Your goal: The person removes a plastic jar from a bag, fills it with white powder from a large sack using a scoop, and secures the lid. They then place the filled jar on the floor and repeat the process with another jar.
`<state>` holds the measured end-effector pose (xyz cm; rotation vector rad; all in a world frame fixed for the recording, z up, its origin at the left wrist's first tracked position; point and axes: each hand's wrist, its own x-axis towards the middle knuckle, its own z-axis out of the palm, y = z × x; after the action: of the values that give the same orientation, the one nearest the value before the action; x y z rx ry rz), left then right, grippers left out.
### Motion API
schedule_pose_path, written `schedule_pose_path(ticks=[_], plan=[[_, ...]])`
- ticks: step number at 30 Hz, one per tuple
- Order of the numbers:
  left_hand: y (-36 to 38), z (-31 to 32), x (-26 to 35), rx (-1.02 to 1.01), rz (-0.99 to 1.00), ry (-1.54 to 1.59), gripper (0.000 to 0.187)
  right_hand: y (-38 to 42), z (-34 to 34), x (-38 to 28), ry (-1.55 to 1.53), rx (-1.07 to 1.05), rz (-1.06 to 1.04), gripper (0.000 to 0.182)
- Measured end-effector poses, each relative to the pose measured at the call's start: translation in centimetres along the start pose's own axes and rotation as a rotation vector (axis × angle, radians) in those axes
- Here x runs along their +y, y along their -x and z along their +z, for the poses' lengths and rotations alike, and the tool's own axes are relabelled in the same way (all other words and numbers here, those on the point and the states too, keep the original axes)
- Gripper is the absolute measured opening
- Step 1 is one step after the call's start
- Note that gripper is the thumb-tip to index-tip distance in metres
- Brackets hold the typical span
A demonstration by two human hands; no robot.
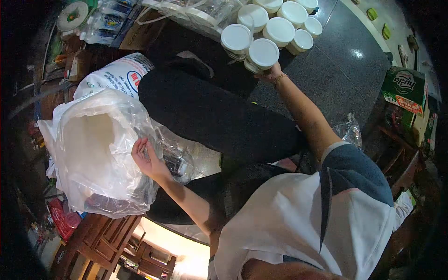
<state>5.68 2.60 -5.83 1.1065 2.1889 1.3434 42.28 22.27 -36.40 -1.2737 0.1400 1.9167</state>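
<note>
At the far end of my reach, my right hand (269,73) has its fingers around the side of a jar with a white lid (263,53). That jar stands at the near edge of a group of several similar white-lidded jars (278,31). My left hand (145,157) rests beside the rim of a large clear plastic bag (100,100), its fingers loosely bent and apart, holding nothing. Inside the bag lies a whitish mass (88,144) that I cannot make out further.
A printed white sack (116,74) stands behind the bag. Water bottles (108,21) and a cardboard box (140,35) lie at the upper left. A green carton (405,88) stands at the right on the dark tiled floor (345,65). My black-clad legs (214,107) stretch between the bag and jars.
</note>
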Motion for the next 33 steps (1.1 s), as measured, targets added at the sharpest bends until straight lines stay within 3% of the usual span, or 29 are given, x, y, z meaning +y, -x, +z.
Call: schedule_pose_path(ticks=[1,4,7,10,19,25,31,33], plan=[[0.0,-0.1,-0.1,-0.004,0.001,0.005,0.03,1.8,1.0,-0.3,0.005,0.036,0.064,0.055],[-0.3,-0.3,-0.3,-0.008,0.007,0.013,0.03,2.1,0.8,0.4,-0.276,-0.15,0.203,0.058],[-0.3,-0.3,-0.4,-0.002,0.008,-0.004,0.029,1.3,1.2,1.5,-0.58,-0.081,0.322,0.057],[-0.3,-0.2,-0.3,0.0,0.01,-0.029,0.028,-0.8,0.0,2.1,-0.642,-0.247,0.158,0.054],[-0.2,-0.3,0.0,-0.004,0.01,0.004,0.027,1.3,1.8,2.0,-0.631,-0.094,0.102,0.048],[-0.3,-0.2,-0.4,0.001,0.012,0.003,0.026,0.1,0.0,2.6,-0.71,-0.197,0.25,0.059],[-0.3,-0.3,-0.3,-0.007,0.027,-0.017,0.026,2.2,0.9,2.8,-0.655,-0.315,0.095,0.069],[-0.3,-0.2,-0.2,0.001,0.03,-0.011,0.027,-4.4,-5.8,4.4,-0.621,-0.521,0.254,0.072]])
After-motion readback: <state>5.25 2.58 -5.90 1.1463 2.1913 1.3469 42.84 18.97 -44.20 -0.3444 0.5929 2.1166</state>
